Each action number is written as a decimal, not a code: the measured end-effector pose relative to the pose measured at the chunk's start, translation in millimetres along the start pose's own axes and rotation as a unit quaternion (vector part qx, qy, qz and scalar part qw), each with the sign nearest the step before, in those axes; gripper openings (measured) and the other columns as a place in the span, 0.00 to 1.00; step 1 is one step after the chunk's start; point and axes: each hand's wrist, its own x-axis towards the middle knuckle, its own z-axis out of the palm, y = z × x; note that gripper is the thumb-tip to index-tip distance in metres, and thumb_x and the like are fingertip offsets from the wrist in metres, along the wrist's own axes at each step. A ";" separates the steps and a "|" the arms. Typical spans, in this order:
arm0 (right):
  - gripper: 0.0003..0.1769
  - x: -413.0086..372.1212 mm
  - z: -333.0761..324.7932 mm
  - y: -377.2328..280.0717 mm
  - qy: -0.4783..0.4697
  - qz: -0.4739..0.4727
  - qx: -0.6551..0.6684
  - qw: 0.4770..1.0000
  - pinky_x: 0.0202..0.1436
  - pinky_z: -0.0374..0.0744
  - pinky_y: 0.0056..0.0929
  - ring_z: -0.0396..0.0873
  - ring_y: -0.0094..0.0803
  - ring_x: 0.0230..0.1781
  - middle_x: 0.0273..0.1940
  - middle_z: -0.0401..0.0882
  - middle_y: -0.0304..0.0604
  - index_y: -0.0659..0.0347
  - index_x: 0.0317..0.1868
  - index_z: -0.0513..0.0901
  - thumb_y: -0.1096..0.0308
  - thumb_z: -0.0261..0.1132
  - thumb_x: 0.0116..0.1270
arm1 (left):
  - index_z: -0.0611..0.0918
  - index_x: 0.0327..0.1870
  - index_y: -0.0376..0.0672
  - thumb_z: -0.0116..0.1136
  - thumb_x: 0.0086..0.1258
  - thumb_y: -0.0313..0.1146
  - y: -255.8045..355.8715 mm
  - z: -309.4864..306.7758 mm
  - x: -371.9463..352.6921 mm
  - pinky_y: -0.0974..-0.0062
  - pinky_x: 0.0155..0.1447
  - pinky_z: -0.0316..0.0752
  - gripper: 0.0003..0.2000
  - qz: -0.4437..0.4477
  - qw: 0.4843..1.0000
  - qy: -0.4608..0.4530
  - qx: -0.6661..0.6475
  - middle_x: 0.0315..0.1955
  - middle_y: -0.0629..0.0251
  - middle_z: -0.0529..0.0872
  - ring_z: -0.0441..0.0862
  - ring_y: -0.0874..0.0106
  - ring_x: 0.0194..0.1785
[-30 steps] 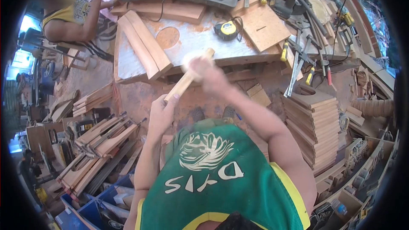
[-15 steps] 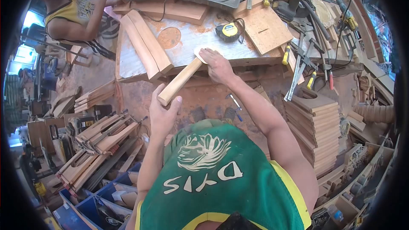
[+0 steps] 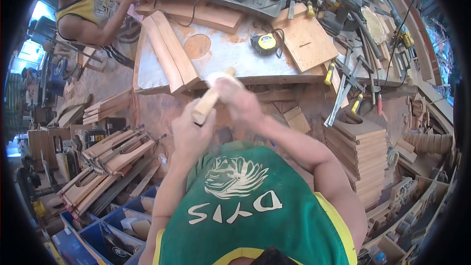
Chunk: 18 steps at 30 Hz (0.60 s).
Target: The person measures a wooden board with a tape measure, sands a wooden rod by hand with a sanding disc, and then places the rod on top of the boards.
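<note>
My left hand point(image 3: 190, 130) is wrapped round the near end of a short wooden piece point(image 3: 207, 104), which slants up and away toward the bench. Over the upper part of that piece, my right hand point(image 3: 235, 99) presses a pale sanding sheet or pad point(image 3: 216, 77); the hand is blurred by motion and the pad's exact kind is unclear. The wood's far tip shows just past the pad. Both hands are in front of the bench's near edge point(image 3: 245, 79).
Two long boards point(image 3: 169, 51), a tape measure point(image 3: 265, 44), a square board point(image 3: 306, 44), clamps point(image 3: 343, 86) and power tools lie on the bench. Stacked wood point(image 3: 360, 152) stands right, blue bins point(image 3: 93, 238) lower left. A co-worker point(image 3: 93, 19) is at the upper left.
My right hand and the pale pad have moved down along the wooden piece toward my left hand. The far tip of the wood has come into view, and my left hand has closed further round it.
</note>
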 end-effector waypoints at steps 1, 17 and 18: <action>0.21 14.8 -13.9 -40.6 0.005 -0.018 0.040 0.999 0.74 0.78 0.45 0.82 0.52 0.66 0.62 0.83 0.63 0.66 0.63 0.82 0.78 0.60 0.71 | 0.83 0.57 0.32 0.72 0.69 0.32 2.9 -1.1 -4.5 0.65 0.40 0.84 0.19 0.003 1.000 0.010 0.005 0.35 0.47 0.91 0.93 0.57 0.37; 0.23 30.9 -5.3 15.6 -0.056 -0.018 0.006 0.998 0.68 0.80 0.45 0.81 0.53 0.63 0.58 0.85 0.55 0.63 0.61 0.83 0.76 0.59 0.65 | 0.86 0.54 0.30 0.71 0.69 0.30 -13.3 18.0 -8.3 0.72 0.37 0.83 0.17 -0.045 0.999 0.008 -0.027 0.29 0.56 0.92 0.90 0.73 0.30; 0.23 31.3 -5.9 -16.0 -0.037 -0.046 0.021 0.998 0.68 0.80 0.45 0.81 0.53 0.63 0.58 0.85 0.55 0.64 0.62 0.82 0.77 0.59 0.65 | 0.86 0.55 0.31 0.72 0.68 0.31 -15.4 16.9 -6.2 0.71 0.39 0.83 0.17 -0.039 0.999 -0.010 -0.021 0.30 0.54 0.92 0.92 0.69 0.33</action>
